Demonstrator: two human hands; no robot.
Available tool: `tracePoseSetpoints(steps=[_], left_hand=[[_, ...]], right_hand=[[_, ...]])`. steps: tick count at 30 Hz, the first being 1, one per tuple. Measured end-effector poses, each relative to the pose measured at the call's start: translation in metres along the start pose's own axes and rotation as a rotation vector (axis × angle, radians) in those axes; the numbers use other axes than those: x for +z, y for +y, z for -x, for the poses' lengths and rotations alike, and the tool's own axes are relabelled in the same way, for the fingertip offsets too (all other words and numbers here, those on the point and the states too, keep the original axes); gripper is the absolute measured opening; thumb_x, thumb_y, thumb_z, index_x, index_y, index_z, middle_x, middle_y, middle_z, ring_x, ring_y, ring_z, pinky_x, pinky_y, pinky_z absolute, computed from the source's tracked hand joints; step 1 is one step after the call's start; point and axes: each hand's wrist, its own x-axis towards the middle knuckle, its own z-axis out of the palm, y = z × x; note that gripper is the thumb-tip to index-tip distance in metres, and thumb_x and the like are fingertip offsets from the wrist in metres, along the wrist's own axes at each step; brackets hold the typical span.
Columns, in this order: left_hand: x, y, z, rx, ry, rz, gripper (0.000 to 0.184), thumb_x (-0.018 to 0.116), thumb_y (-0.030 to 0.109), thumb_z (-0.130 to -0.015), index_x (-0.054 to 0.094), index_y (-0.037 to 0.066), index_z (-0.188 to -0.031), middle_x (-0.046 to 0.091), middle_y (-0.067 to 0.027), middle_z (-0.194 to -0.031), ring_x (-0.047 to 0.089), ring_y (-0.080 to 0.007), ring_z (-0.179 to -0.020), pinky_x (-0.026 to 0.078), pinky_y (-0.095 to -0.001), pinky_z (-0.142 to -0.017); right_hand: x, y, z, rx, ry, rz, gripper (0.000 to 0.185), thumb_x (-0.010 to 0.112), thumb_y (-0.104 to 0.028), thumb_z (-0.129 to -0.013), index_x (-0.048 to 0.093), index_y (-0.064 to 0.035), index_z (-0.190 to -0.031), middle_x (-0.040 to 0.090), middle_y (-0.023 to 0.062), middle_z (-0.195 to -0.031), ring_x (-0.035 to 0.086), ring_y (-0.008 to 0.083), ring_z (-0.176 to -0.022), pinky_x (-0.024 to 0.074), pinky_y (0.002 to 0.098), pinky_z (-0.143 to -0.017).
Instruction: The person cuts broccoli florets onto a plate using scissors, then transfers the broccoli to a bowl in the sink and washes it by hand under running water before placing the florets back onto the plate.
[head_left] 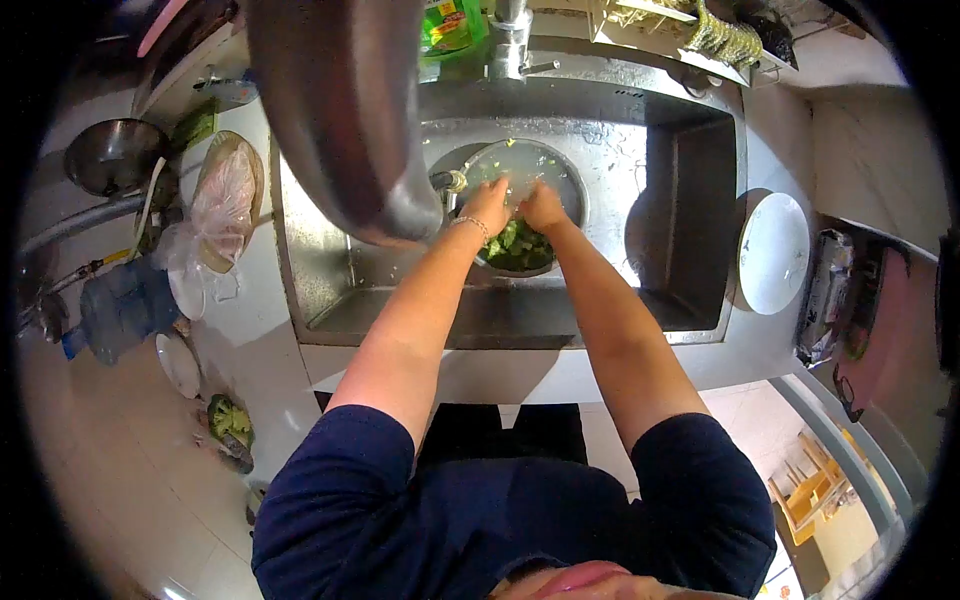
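Observation:
Both my hands are over a round metal basin (578,215) of cloudy water, set inside the steel sink. My left hand (487,206), with a bracelet at the wrist, is at the basin's left side, its fingers curled. Close beside it is my right hand (543,207), also with bent fingers. What either hand holds is too small and partly hidden to make out. Chopped green vegetable pieces (516,248) are gathered at the near side of the basin, below the hands. Small green bits float farther back in the water.
Around the basin is the sink (400,318), with a faucet (510,45) behind. A large dark shiny object (340,120) blocks the upper left. A white plate (774,253) lies right; a plastic-wrapped package (228,195), water jug (125,308) and broccoli (230,420) are left.

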Motion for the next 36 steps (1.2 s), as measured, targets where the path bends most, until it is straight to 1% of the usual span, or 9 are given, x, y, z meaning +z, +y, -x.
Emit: tracePoseSetpoints(steps=[8, 12, 14, 17, 19, 22, 25, 32, 36], left_hand=[[-0.004, 0.016, 0.009, -0.018, 0.149, 0.024, 0.026, 0.046, 0.029, -0.087, 0.043, 0.005, -0.095, 0.051, -0.0250, -0.097, 0.057, -0.0406, -0.081, 0.047, -0.0479, -0.068], [-0.017, 0.024, 0.018, 0.017, 0.219, 0.056, 0.033, 0.048, 0.034, -0.086, 0.046, 0.005, -0.100, 0.049, -0.0230, -0.104, 0.054, -0.0386, -0.091, 0.046, -0.0450, -0.076], [-0.013, 0.016, 0.026, 0.097, 0.272, 0.117, 0.037, 0.050, 0.036, -0.084, 0.048, 0.006, -0.106, 0.047, -0.0229, -0.111, 0.051, -0.0371, -0.100, 0.044, -0.0432, -0.083], [-0.029, 0.025, 0.059, 0.082, 0.075, -0.054, 0.072, 0.065, 0.032, -0.072, 0.029, 0.015, -0.132, 0.027, -0.0226, -0.134, 0.037, -0.0393, -0.118, 0.037, -0.0417, -0.094], [-0.032, 0.032, 0.075, 0.101, -0.023, -0.237, 0.096, 0.073, 0.024, -0.064, 0.013, 0.021, -0.139, 0.015, -0.0221, -0.140, 0.036, -0.0429, -0.118, 0.037, -0.0422, -0.095], [-0.038, 0.040, 0.061, -0.065, -0.253, -0.159, 0.100, 0.074, 0.021, -0.062, 0.011, 0.022, -0.139, 0.016, -0.0229, -0.139, 0.039, -0.0430, -0.115, 0.038, -0.0417, -0.095], [-0.012, 0.019, 0.043, -0.032, -0.147, -0.140, 0.084, 0.067, 0.014, -0.069, 0.017, 0.018, -0.136, 0.027, -0.0289, -0.130, 0.049, -0.0430, -0.104, 0.044, -0.0434, -0.086], [0.001, 0.012, 0.025, -0.142, 0.067, -0.006, 0.032, 0.042, 0.004, -0.081, 0.038, 0.002, -0.113, 0.050, -0.0270, -0.104, 0.054, -0.0412, -0.093, 0.046, -0.0451, -0.079], [-0.001, 0.010, 0.019, -0.203, 0.044, 0.096, 0.031, 0.054, 0.015, -0.080, 0.039, 0.003, -0.105, 0.048, -0.0305, -0.102, 0.055, -0.0417, -0.090, 0.047, -0.0452, -0.075]], right_hand=[[-0.019, -0.030, 0.007, 0.062, 0.174, -0.045, 0.042, 0.043, -0.039, -0.088, 0.058, -0.0005, -0.089, 0.060, 0.0235, -0.082, 0.057, 0.0388, -0.085, 0.0430, 0.0434, -0.074], [-0.025, -0.019, 0.008, 0.076, 0.060, -0.414, 0.044, 0.041, -0.043, -0.088, 0.061, -0.0053, -0.095, 0.056, 0.0234, -0.097, 0.053, 0.0360, -0.098, 0.0409, 0.0419, -0.081], [-0.026, -0.002, 0.012, -0.043, -0.036, -0.548, 0.038, 0.049, -0.038, -0.086, 0.059, -0.0078, -0.106, 0.049, 0.0258, -0.115, 0.047, 0.0378, -0.108, 0.0397, 0.0414, -0.088], [-0.037, -0.014, 0.058, -0.257, 0.074, -0.007, 0.053, 0.063, -0.030, -0.075, 0.047, -0.0124, -0.123, 0.031, 0.0291, -0.130, 0.038, 0.0424, -0.116, 0.0377, 0.0435, -0.092], [-0.036, -0.026, 0.072, -0.149, -0.043, 0.100, 0.071, 0.068, -0.025, -0.068, 0.035, -0.0157, -0.130, 0.028, 0.0309, -0.131, 0.038, 0.0448, -0.115, 0.0372, 0.0440, -0.093], [-0.026, -0.043, 0.065, 0.016, -0.183, 0.250, 0.088, 0.072, -0.018, -0.060, 0.023, -0.0167, -0.134, 0.036, 0.0306, -0.125, 0.042, 0.0441, -0.110, 0.0386, 0.0453, -0.091], [-0.004, -0.031, 0.052, 0.021, -0.094, 0.087, 0.071, 0.069, -0.016, -0.063, 0.035, -0.0114, -0.125, 0.054, 0.0260, -0.104, 0.051, 0.0406, -0.098, 0.0423, 0.0464, -0.084], [0.009, -0.006, 0.029, 0.008, 0.007, 0.059, 0.040, 0.056, -0.011, -0.073, 0.043, -0.0014, -0.110, 0.058, 0.0279, -0.083, 0.056, 0.0431, -0.083, 0.0452, 0.0472, -0.073], [-0.004, -0.022, 0.029, 0.087, 0.064, -0.028, 0.039, 0.059, -0.014, -0.074, 0.046, 0.0043, -0.105, 0.057, 0.0283, -0.089, 0.055, 0.0422, -0.086, 0.0458, 0.0454, -0.074]])
